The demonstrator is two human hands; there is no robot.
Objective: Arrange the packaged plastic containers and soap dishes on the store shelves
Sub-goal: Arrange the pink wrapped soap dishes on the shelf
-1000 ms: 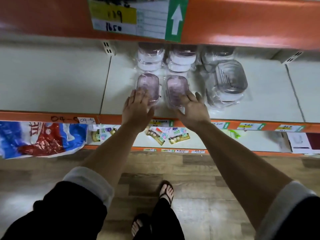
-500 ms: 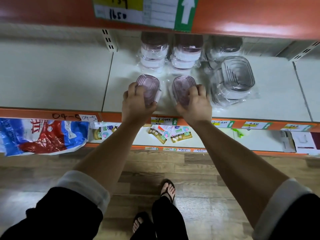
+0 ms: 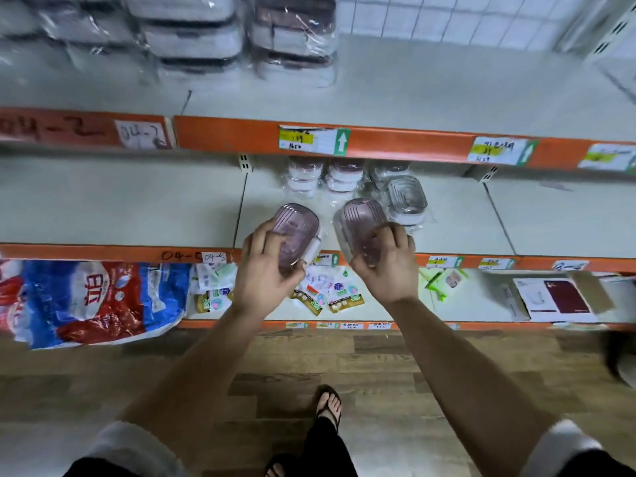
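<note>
A person stood facing store shelves with orange front edges, both bare forearms reaching forward. The left hand [image 3: 266, 270] had its fingers and thumb curled round a purple see-through soap dish [image 3: 297, 225]. The right hand [image 3: 385, 270] gripped a second purple soap dish [image 3: 361, 218] the same way. The two dishes were held side by side, apart from each other, over the orange front edge [image 3: 103, 253] of the middle shelf [image 3: 120, 201].

That shelf had wide bare room to the left of the hands and more to the far right. The upper shelf [image 3: 447, 98] was also bare along its front and right.

One second ago the hands lay flat against the dishes as they sat on the shelf. Half a second ago the fingers had closed round them. Now both dishes were drawn nearer the shelf's front edge, and the view had tipped up to take in the upper shelf.

Behind the hands stood two wrapped stacks of white-and-purple dishes [image 3: 304, 177], and just right of them a clear ribbed dish in plastic wrap [image 3: 407, 201]. Larger wrapped containers [image 3: 192, 39] were stacked at the back of the upper shelf. Whether any dish held anything could not be told. The bottom shelf carried a red and blue bag [image 3: 86, 301] and small sachets [image 3: 320, 297], above a wooden floor [image 3: 378, 366].
</note>
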